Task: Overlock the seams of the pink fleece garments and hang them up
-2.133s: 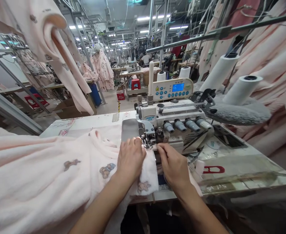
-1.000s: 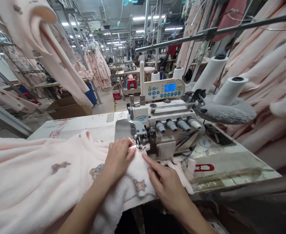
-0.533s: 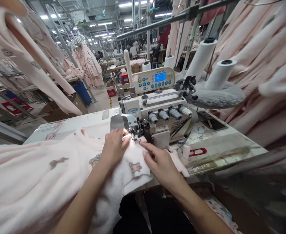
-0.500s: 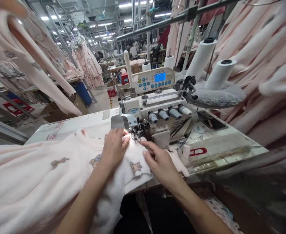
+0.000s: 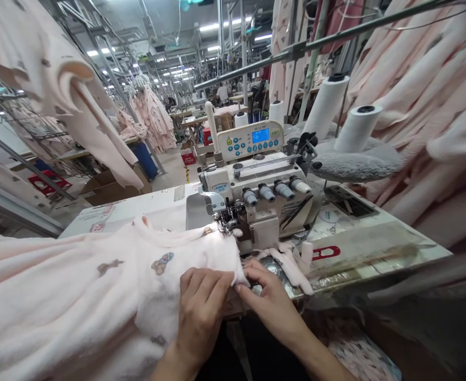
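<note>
Right hand (image 5: 272,301) pinches edge of garment (image 5: 117,286), left hand (image 5: 201,309) gripping alongside. Far end sits at machine (image 5: 259,213); seam seems under way, nearer stretch likely left.

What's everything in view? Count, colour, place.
fleece garment: one, pink, across table's left
sewing machine: one, white, on table
control panel: one, cream, atop machine
thread cones: four, white, beyond machine
table: one, whitish, beneath machine
looped piece: one, red, table's right
fabric scraps: several, pink, table's edge
hanging garments: many, mostly pink, both sides
cardboard box: one, brown, floor, left
bin: one, blue, floor, left
left hand: one, bare, touching garment
right hand: one, bare, pinching garment's edge
</note>
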The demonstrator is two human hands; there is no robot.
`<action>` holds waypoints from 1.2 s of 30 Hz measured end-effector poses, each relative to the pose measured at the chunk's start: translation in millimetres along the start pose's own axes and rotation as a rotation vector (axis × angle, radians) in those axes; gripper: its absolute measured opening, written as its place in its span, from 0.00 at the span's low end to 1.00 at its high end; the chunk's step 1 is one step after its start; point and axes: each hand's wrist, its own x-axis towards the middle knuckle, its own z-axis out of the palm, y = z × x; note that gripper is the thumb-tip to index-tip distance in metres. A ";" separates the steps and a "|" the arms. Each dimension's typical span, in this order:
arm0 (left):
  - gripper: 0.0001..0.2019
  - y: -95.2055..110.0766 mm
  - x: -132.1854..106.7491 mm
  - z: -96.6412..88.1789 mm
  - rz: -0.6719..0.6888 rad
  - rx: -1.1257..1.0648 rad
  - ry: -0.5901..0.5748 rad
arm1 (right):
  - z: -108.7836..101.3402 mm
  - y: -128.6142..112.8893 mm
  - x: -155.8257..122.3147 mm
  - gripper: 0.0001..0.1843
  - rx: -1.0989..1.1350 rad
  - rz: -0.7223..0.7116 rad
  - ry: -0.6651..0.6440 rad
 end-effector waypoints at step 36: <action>0.09 -80.9 78.1 18.1 -0.474 0.168 -0.264 | -18.9 26.3 20.6 0.13 -0.742 -0.801 0.249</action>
